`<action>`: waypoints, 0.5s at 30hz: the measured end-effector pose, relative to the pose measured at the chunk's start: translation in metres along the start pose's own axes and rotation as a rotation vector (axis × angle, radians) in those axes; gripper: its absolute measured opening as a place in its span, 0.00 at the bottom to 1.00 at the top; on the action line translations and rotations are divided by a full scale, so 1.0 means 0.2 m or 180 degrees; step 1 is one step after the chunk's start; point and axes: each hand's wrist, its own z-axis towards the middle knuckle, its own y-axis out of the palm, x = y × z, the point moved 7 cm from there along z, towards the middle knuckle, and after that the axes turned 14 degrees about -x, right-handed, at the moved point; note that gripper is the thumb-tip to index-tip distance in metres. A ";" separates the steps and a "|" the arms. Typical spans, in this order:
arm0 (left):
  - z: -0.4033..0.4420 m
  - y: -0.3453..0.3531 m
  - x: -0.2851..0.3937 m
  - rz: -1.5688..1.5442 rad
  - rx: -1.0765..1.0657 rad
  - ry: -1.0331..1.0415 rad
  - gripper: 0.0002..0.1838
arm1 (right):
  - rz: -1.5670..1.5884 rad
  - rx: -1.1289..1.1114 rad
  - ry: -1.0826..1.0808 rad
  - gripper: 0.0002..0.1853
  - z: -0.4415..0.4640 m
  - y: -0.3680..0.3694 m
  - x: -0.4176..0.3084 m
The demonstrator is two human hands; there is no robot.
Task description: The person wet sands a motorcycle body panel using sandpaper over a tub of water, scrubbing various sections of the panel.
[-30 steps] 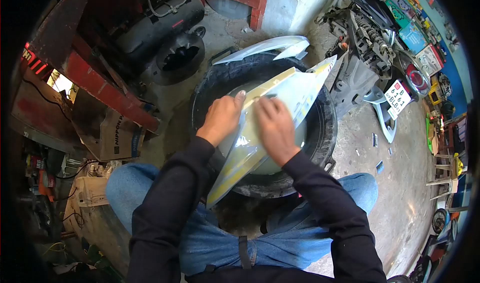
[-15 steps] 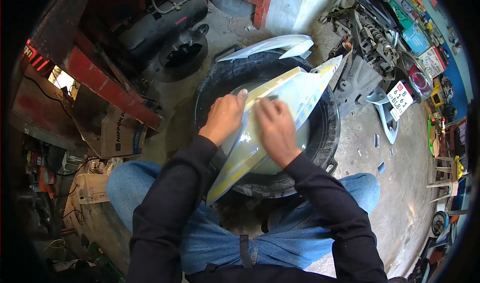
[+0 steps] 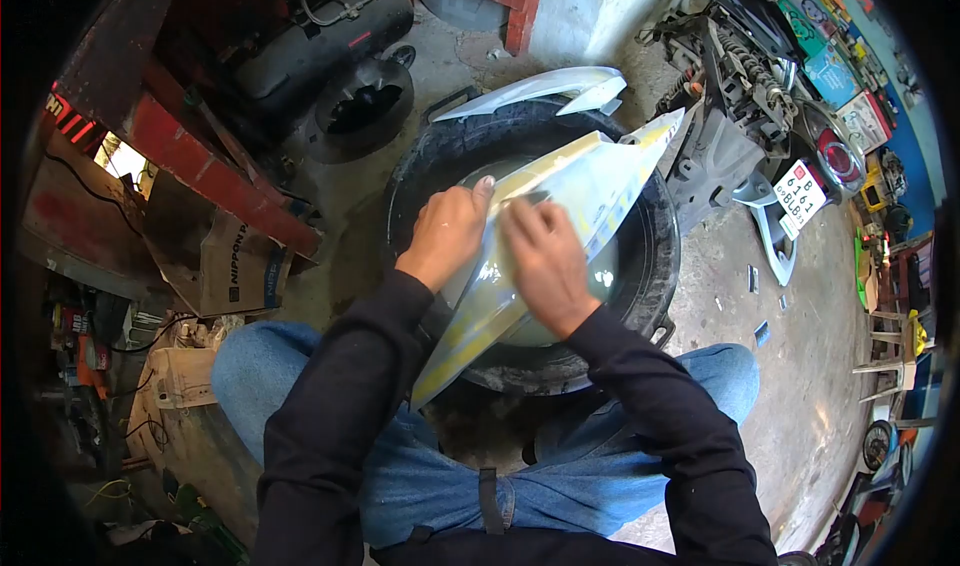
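A long pointed panel [image 3: 590, 181], pale blue-white with yellow patches, lies slantwise over a black tub [image 3: 655, 256] that holds cloudy liquid. My left hand [image 3: 449, 228] grips the panel's left edge, thumb on top. Pressed on the middle of the panel is my right hand [image 3: 545, 261], slightly blurred, with its fingers bent over a small dark piece [image 3: 538, 197] that is mostly hidden. The panel's surface looks wet and shiny. Its lower tip points towards my lap.
A second pale panel [image 3: 545, 88] rests across the tub's far rim. Behind to the left stand a black tank [image 3: 330, 46] and a red metal frame [image 3: 215, 181]. Motorcycle parts [image 3: 740, 76] and a number plate [image 3: 798, 198] are at the right. A cardboard box [image 3: 238, 266] sits left.
Over the last half second my right hand has shifted slightly left on the panel. My left hand keeps its hold on the edge.
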 end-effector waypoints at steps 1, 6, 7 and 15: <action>0.00 0.00 -0.02 -0.0040 0.0055 0.0002 0.38 | -0.0008 -0.0003 -0.0002 0.21 0.00 0.00 0.01; 0.00 -0.01 0.00 0.0006 0.0056 0.0072 0.38 | -0.0066 0.0061 0.0177 0.21 0.00 -0.01 0.09; 0.01 -0.01 -0.01 -0.0037 0.0068 0.0093 0.38 | -0.0076 0.0077 -0.0004 0.21 0.00 0.00 0.04; 0.00 0.00 0.00 0.0006 0.0082 0.0097 0.39 | -0.0119 0.0145 -0.0137 0.23 0.00 0.01 0.03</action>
